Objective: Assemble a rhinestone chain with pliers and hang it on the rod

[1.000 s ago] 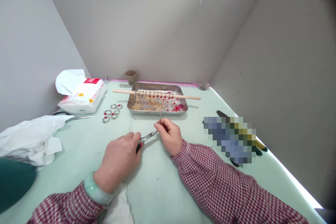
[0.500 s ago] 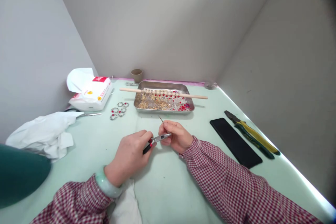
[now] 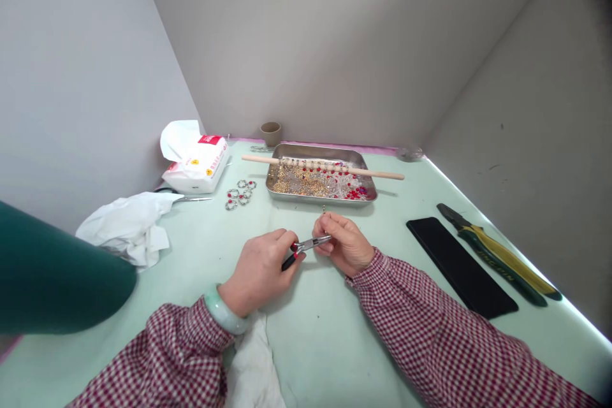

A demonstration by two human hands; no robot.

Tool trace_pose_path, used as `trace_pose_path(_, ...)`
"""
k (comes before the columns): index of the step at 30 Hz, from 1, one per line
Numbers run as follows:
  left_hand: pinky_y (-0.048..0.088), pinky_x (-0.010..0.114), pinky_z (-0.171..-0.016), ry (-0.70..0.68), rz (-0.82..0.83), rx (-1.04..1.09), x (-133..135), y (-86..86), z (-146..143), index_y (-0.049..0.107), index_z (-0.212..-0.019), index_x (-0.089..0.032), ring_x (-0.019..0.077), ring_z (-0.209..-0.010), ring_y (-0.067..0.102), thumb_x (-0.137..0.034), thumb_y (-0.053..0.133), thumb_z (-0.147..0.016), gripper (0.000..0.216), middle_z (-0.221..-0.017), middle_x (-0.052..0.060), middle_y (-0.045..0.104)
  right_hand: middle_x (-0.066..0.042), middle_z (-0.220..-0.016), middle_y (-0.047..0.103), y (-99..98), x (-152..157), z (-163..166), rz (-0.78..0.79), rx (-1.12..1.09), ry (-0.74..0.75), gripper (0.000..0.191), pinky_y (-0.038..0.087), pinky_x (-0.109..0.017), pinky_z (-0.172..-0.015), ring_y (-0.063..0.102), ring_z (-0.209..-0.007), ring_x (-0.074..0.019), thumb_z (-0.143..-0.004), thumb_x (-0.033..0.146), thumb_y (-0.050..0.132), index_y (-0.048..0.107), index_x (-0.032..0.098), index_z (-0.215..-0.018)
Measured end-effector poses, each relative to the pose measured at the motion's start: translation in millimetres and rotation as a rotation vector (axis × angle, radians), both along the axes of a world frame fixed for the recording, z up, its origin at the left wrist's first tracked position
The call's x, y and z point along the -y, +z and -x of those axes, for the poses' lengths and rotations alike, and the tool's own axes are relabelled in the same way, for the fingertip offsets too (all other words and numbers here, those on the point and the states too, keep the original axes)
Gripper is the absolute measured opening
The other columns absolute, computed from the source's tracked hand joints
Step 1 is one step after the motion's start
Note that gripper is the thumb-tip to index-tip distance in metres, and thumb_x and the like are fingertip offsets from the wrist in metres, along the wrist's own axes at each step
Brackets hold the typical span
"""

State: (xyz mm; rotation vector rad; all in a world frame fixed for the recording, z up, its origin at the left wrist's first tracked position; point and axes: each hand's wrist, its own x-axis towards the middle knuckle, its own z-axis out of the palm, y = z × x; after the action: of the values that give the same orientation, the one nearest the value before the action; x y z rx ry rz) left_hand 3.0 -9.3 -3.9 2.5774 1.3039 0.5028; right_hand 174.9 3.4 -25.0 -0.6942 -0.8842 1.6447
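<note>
My left hand [image 3: 262,268] is closed around the handles of small black-and-red pliers [image 3: 310,243]. The pliers' narrow jaws point right and reach the fingers of my right hand [image 3: 345,243]. Between its thumb and fingers, my right hand pinches a short beaded wire [image 3: 324,210], whose tip pokes out above the fingertips. The rest of that piece is hidden by the fingers, so I cannot tell whether the jaws grip it. Beyond the hands stands a metal tray [image 3: 325,199] of gold, clear and red beads, with a wooden stick [image 3: 382,174] laid across it.
Several beaded rings [image 3: 243,196] lie left of the tray. A tissue pack [image 3: 196,169], crumpled tissue [image 3: 124,226] and a dark green object [image 3: 57,274] are at left. On the right are a black phone-like slab [image 3: 461,268] and large yellow-green pliers [image 3: 500,255]. A cup [image 3: 271,134] stands behind.
The camera view has swung left, so everything sits further right. The beaded wire's tip now points more upright and less of it shows. Both hands keep their holds.
</note>
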Motion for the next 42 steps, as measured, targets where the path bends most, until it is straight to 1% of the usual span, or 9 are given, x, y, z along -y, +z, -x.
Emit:
trace_pose_path(7, 0.029, 0.026, -0.054, -0.004, 0.061, 0.018, 3.6, 0.9, -2.5, 0.044, -0.073, -0.018, 0.0129, -0.057, 0.043, -0.033, 0.045, -0.085, 0.019, -0.069, 0.0, 0.052, 0.006, -0.052, 0.045, -0.6, -0.3, -0.4, 0.025, -0.028, 0.055, 0.032, 0.024, -0.02, -0.041, 0.032, -0.04, -0.0046, -0.074, 0.039, 0.066, 0.05, 0.016, -0.059)
trace_pose_path(12, 0.029, 0.026, -0.053, -0.055, 0.144, 0.064, 5.7, 0.7, -4.9, 0.042, -0.074, -0.018, 0.0131, -0.057, 0.043, -0.036, 0.041, -0.087, 0.023, -0.068, 0.0, 0.051, 0.007, -0.048, 0.038, 1.0, 4.3, 3.9, 0.057, -0.086, 0.109, 0.036, 0.024, -0.02, -0.041, 0.028, -0.042, -0.0063, -0.076, 0.047, 0.061, 0.046, 0.018, -0.06)
trace_pose_path(16, 0.031, 0.026, -0.055, -0.095, 0.118, 0.096, 4.7, 0.0, -3.8, 0.042, -0.076, -0.018, 0.0136, -0.06, 0.045, -0.034, 0.041, -0.088, 0.02, -0.072, 0.001, 0.052, 0.007, -0.054, 0.04, 2.0, 7.3, 3.6, 0.123, -0.108, 0.217, 0.036, 0.025, -0.02, -0.043, 0.025, -0.042, -0.0053, -0.077, 0.048, 0.059, 0.046, 0.018, -0.063)
trace_pose_path(19, 0.032, 0.026, -0.056, -0.117, 0.07, 0.063, 3.9, -0.1, -2.4, 0.042, -0.077, -0.018, 0.0142, -0.062, 0.045, -0.035, 0.041, -0.088, 0.02, -0.073, 0.002, 0.052, 0.007, -0.053, 0.04, 1.1, 6.5, 1.7, 0.102, -0.094, 0.261, 0.038, 0.026, -0.021, -0.042, 0.026, -0.041, -0.0046, -0.076, 0.048, 0.06, 0.044, 0.018, -0.06)
trace_pose_path(22, 0.031, 0.027, -0.056, -0.061, 0.032, -0.008, 2.5, -0.1, -2.0, 0.042, -0.076, -0.019, 0.0148, -0.061, 0.045, -0.035, 0.042, -0.087, 0.02, -0.073, 0.002, 0.052, 0.007, -0.051, 0.04, -0.5, 3.9, 1.5, 0.061, -0.074, 0.161, 0.036, 0.024, -0.02, -0.041, 0.028, -0.04, -0.0048, -0.076, 0.045, 0.062, 0.046, 0.017, -0.059)
trace_pose_path(27, 0.032, 0.028, -0.058, 0.099, -0.014, -0.124, 0.0, 0.5, -1.2, 0.046, -0.08, -0.019, 0.017, -0.067, 0.049, -0.024, 0.043, -0.083, 0.007, -0.078, 0.003, 0.055, 0.005, -0.055, 0.048, -1.2, -1.4, 1.1, 0.011, 0.036, -0.228, 0.028, 0.025, -0.019, -0.042, 0.035, -0.042, -0.0041, -0.074, 0.035, 0.067, 0.051, 0.016, -0.063)
trace_pose_path(32, 0.035, 0.03, -0.064, 0.107, -0.078, -0.157, 0.1, 1.3, 0.0, 0.051, -0.082, -0.019, 0.0203, -0.077, 0.049, -0.013, 0.045, -0.076, 0.01, -0.081, 0.005, 0.054, 0.006, -0.058, 0.045, 1.2, -7.9, -6.5, 0.068, -0.071, -0.238, 0.029, 0.024, -0.017, -0.04, 0.035, -0.043, -0.0037, -0.074, 0.036, 0.067, 0.048, 0.016, -0.063)
trace_pose_path(36, 0.037, 0.028, -0.064, 0.125, 0.044, 0.091, -0.1, 0.7, -2.2, 0.051, -0.087, -0.017, 0.0175, -0.073, 0.049, -0.019, 0.044, -0.082, 0.009, -0.081, 0.004, 0.054, 0.004, -0.061, 0.048, -0.3, -7.7, -7.4, 0.019, 0.008, -0.221, 0.023, 0.027, -0.018, -0.041, 0.039, -0.046, -0.0052, -0.076, 0.037, 0.064, 0.055, 0.016, -0.071)
trace_pose_path(42, 0.037, 0.025, -0.059, 0.095, 0.463, 0.49, -2.0, 5.3, -6.0, 0.054, -0.082, -0.016, 0.0128, -0.061, 0.048, -0.03, 0.042, -0.086, 0.019, -0.069, 0.0, 0.055, 0.001, -0.066, 0.054, -6.8, 2.1, 1.9, -0.081, 0.205, -0.183, 0.021, 0.031, -0.02, -0.043, 0.044, -0.05, -0.0072, -0.081, 0.039, 0.058, 0.062, 0.018, -0.082)
